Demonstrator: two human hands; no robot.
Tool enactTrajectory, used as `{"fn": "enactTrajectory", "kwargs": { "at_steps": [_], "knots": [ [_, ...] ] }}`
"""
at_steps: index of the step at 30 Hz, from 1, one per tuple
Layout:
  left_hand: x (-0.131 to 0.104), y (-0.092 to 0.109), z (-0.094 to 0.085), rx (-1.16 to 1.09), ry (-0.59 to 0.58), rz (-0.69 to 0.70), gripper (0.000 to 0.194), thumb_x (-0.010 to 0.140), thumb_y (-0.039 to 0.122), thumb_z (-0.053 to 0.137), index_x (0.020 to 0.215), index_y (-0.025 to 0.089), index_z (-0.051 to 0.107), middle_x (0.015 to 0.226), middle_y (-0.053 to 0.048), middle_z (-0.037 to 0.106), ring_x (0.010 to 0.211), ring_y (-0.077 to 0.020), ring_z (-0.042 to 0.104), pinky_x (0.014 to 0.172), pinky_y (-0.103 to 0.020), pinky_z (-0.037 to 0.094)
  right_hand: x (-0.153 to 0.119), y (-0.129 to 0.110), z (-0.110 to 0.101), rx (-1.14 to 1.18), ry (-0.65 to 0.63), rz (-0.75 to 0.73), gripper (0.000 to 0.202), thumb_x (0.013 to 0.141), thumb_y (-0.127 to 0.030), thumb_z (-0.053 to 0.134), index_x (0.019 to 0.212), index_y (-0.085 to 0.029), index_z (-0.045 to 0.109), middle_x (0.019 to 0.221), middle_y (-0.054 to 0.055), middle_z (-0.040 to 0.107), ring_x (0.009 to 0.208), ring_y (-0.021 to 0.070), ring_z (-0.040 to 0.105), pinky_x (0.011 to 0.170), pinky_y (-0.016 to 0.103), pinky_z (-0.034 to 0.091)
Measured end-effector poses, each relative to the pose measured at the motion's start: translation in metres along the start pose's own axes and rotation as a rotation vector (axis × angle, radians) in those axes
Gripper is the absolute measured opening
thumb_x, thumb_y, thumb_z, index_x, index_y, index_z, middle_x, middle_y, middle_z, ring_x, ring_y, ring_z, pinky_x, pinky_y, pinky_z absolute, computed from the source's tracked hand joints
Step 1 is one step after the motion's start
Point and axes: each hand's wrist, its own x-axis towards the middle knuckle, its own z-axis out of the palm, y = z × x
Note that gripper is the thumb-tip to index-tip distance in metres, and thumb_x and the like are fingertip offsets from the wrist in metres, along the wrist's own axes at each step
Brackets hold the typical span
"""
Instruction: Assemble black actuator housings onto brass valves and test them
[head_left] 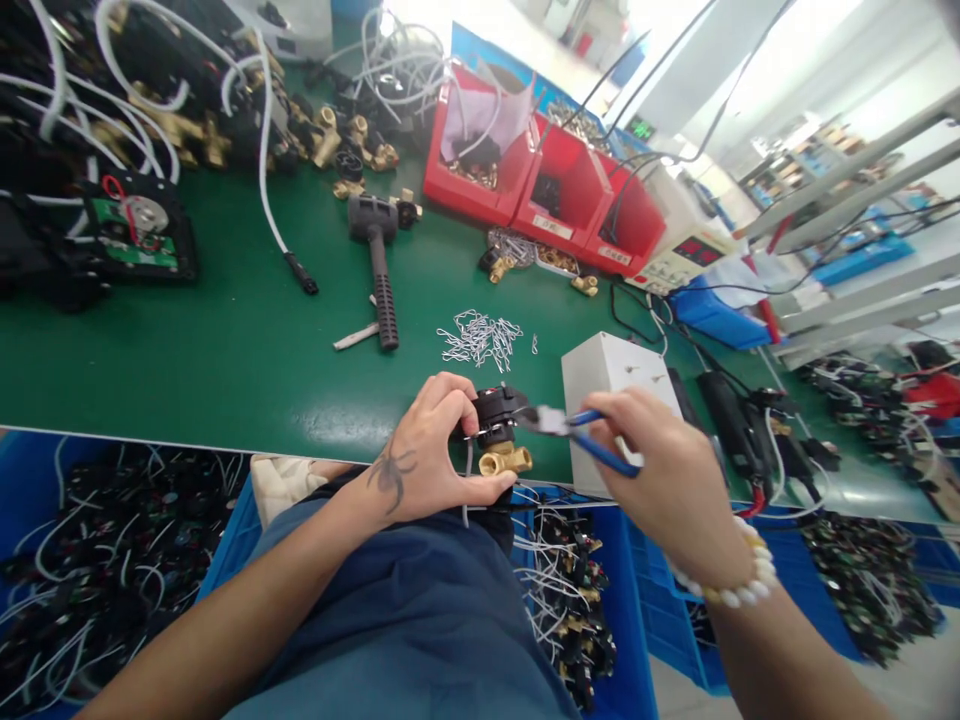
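Note:
My left hand is closed around a black-and-brass valve unit at the near edge of the green bench. Its brass fitting points down toward me, by my thumb. In my right hand is a pair of long-nose pliers with blue handles, held from the right. Their jaws reach the black upper body of the valve unit; whether they grip anything there is too small to tell. Just beyond lies a heap of small metal clips, with a single clip to its right.
A dark mallet lies left of the clips. Red bins with small parts stand behind. A pale box sits close to my right hand. Cabled valve units crowd the back left. Blue crates of units are below the bench edge.

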Motion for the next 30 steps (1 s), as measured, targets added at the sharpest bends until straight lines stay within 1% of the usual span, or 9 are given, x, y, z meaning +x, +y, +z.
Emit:
{"fn": "enactTrajectory", "kwargs": {
  "at_steps": [2, 4, 7, 9, 14, 19, 24, 25, 30],
  "knots": [
    [0.000, -0.001, 0.001, -0.003, 0.012, 0.007, 0.042, 0.067, 0.029, 0.078, 0.081, 0.024, 0.039, 0.103, -0.005, 0.053, 0.095, -0.0201, 0.053, 0.085, -0.038, 0.050, -0.001, 0.001, -0.002, 0.044, 0.319, 0.062, 0.013, 0.088, -0.018, 0.054, 0.100, -0.022, 0.058, 0.086, 0.002, 0.064, 0.068, 0.0146, 0.058, 0.063, 0.027, 0.046],
    [0.000, -0.002, 0.001, -0.006, 0.018, 0.010, 0.042, 0.067, 0.030, 0.078, 0.081, 0.024, 0.039, 0.103, -0.005, 0.053, 0.095, -0.0199, 0.053, 0.086, -0.038, 0.049, -0.002, 0.001, 0.001, 0.028, 0.395, 0.044, 0.012, 0.088, -0.017, 0.054, 0.098, -0.022, 0.056, 0.084, 0.002, 0.063, 0.066, 0.0144, 0.056, 0.061, 0.027, 0.045],
    [0.001, -0.001, 0.001, -0.002, -0.002, 0.003, 0.042, 0.067, 0.029, 0.078, 0.081, 0.023, 0.038, 0.103, -0.005, 0.052, 0.095, -0.0197, 0.053, 0.086, -0.038, 0.049, -0.001, 0.001, 0.008, -0.062, -0.024, -0.089, 0.019, 0.083, -0.007, 0.046, 0.091, -0.020, 0.058, 0.074, 0.002, 0.060, 0.059, 0.0150, 0.054, 0.053, 0.027, 0.039],
    [0.001, 0.000, 0.001, 0.001, -0.006, -0.006, 0.043, 0.067, 0.028, 0.078, 0.081, 0.023, 0.038, 0.102, -0.005, 0.052, 0.095, -0.0198, 0.052, 0.085, -0.037, 0.049, 0.001, 0.001, 0.008, -0.076, -0.146, -0.112, 0.022, 0.082, -0.006, 0.046, 0.093, -0.018, 0.061, 0.075, 0.003, 0.061, 0.059, 0.0156, 0.055, 0.053, 0.028, 0.039],
    [0.001, 0.000, 0.000, -0.002, 0.010, 0.003, 0.043, 0.067, 0.029, 0.078, 0.080, 0.024, 0.038, 0.102, -0.005, 0.052, 0.094, -0.0195, 0.052, 0.084, -0.037, 0.049, 0.002, 0.003, 0.002, 0.073, 0.328, 0.006, 0.016, 0.087, -0.012, 0.052, 0.100, -0.022, 0.056, 0.085, 0.003, 0.062, 0.067, 0.0141, 0.056, 0.063, 0.027, 0.045],
    [0.002, 0.002, 0.000, 0.025, -0.037, 0.005, 0.045, 0.066, 0.029, 0.079, 0.081, 0.024, 0.037, 0.103, -0.006, 0.052, 0.095, -0.0204, 0.053, 0.084, -0.038, 0.049, 0.006, 0.000, 0.002, -0.102, -0.183, -0.153, 0.024, 0.078, -0.002, 0.046, 0.088, -0.019, 0.061, 0.072, 0.002, 0.058, 0.057, 0.0131, 0.049, 0.052, 0.025, 0.035],
    [0.001, 0.000, 0.001, 0.003, -0.025, 0.007, 0.044, 0.068, 0.028, 0.079, 0.081, 0.023, 0.037, 0.103, -0.005, 0.052, 0.096, -0.0198, 0.052, 0.085, -0.036, 0.048, 0.007, -0.001, -0.004, 0.096, 0.220, -0.004, 0.015, 0.088, -0.012, 0.052, 0.099, -0.021, 0.058, 0.083, 0.002, 0.061, 0.067, 0.0144, 0.056, 0.063, 0.027, 0.044],
    [0.000, -0.001, 0.001, -0.003, -0.014, 0.008, 0.044, 0.068, 0.028, 0.078, 0.081, 0.023, 0.037, 0.103, -0.005, 0.051, 0.096, -0.0195, 0.051, 0.085, -0.036, 0.048, 0.006, 0.000, -0.003, 0.098, 0.224, 0.013, 0.014, 0.088, -0.013, 0.051, 0.097, -0.021, 0.057, 0.082, 0.002, 0.061, 0.066, 0.0145, 0.056, 0.063, 0.027, 0.044],
    [0.000, -0.002, 0.002, 0.007, 0.000, 0.033, 0.043, 0.068, 0.030, 0.077, 0.080, 0.023, 0.037, 0.101, -0.004, 0.051, 0.093, -0.0192, 0.050, 0.084, -0.036, 0.048, 0.003, 0.000, 0.001, -0.113, -0.225, -0.079, 0.020, 0.082, -0.007, 0.047, 0.092, -0.018, 0.061, 0.075, 0.003, 0.060, 0.057, 0.0140, 0.052, 0.052, 0.026, 0.036]
  ]
}}
